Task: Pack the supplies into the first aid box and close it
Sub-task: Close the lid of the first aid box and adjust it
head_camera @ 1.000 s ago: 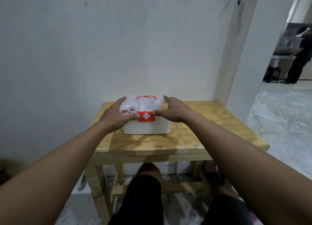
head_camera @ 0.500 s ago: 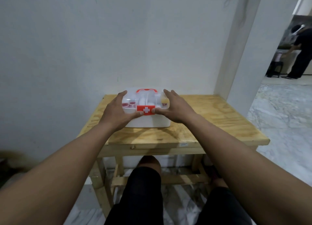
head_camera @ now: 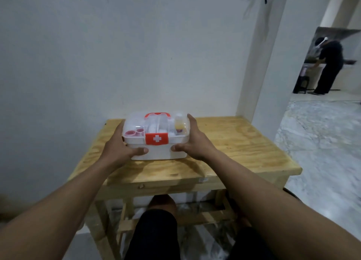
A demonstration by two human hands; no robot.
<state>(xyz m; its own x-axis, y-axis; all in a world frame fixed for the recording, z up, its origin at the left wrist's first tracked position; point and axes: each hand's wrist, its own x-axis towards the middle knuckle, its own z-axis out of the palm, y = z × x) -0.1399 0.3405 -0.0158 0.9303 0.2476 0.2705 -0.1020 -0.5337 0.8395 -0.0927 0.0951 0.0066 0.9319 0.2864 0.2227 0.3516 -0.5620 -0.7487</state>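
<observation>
Head view: both hands are clamping the first aid box (head_camera: 159, 151) from either side. Left hand (head_camera: 119, 148) is wrapping the left end, thumb lying across the white front, fingers going out of sight behind the box; that grip is closed on the box. Right hand (head_camera: 195, 142) is mirroring it on the right end, thumb on the front, fingers stretching up along the side wall. Clear lid (head_camera: 156, 124) is sitting down on the white base, red latch with white cross (head_camera: 156, 138) lying flat at front centre, red handle (head_camera: 157, 114) at the back. Pink caps and a yellow-tinted bottle are showing through the lid. Box is sitting on the wooden tabletop (head_camera: 244, 142), near the wall.
</observation>
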